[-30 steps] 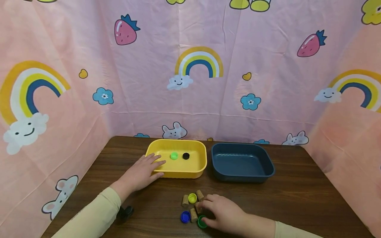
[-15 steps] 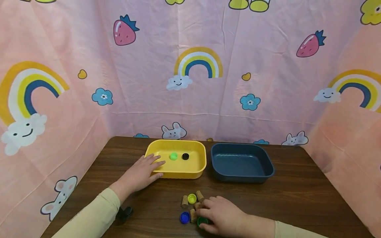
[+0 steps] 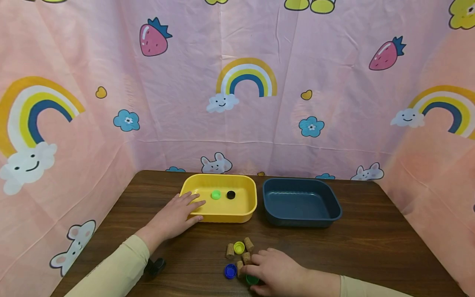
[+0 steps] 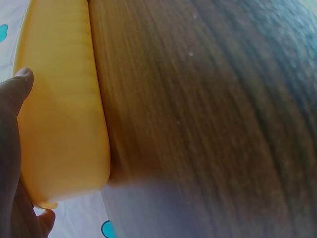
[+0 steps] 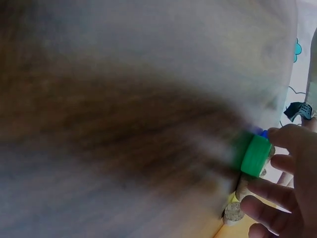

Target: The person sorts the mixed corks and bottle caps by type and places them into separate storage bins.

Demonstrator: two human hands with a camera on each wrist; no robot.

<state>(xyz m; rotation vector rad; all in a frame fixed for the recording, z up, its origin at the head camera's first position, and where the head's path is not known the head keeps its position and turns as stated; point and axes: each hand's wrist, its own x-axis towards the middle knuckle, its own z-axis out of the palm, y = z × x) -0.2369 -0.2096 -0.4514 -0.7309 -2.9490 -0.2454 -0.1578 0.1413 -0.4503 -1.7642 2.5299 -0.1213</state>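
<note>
We have the right hand (image 3: 280,270) down at the green cap (image 3: 252,280), which sits on the bench (image 3: 352,255) at the near edge of a small cluster, with thumb and forefinger on either side of it; whether they already pinch it, we cannot tell. For a sure hold, we do best to set both fingertips low on opposite sides of the cap's wall and squeeze lightly, since a smooth, shallow cap probably skids when pressed from above. The nearest cork (image 3: 240,267) lies just beside the forefinger, and the blue cap (image 3: 230,271) just past it, so we should lift straight up before moving sideways, or we may set a cork rolling. Our other fingers do well tucked clear of the remaining corks. Meanwhile the left hand (image 3: 178,216) lies with fingers spread over the left end of the yellow bin (image 3: 222,218); a light touch is enough to steady it, as pressing harder could tip or shift it.
</note>
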